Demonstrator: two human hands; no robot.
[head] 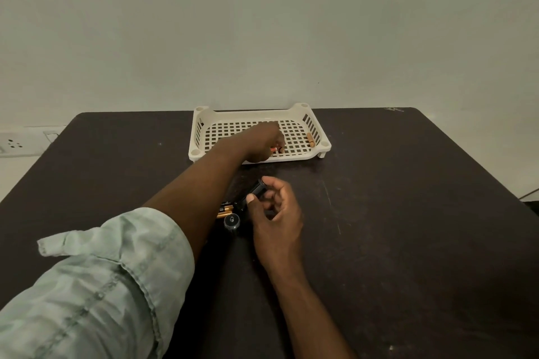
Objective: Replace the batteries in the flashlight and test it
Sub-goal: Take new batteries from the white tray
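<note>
Head view: left hand (264,141) reaches into tray (294,112), fingers curled on a battery (274,149); right hand (275,213) grips flashlight body (256,189), axis pointing toward tray.

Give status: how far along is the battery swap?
Done: flashlight is open, its end cap off on the table; one battery lies in the tray. In hand: left hand holds another battery over the tray; right hand holds the flashlight. Left: load the batteries by the cap, recap, test.
</note>
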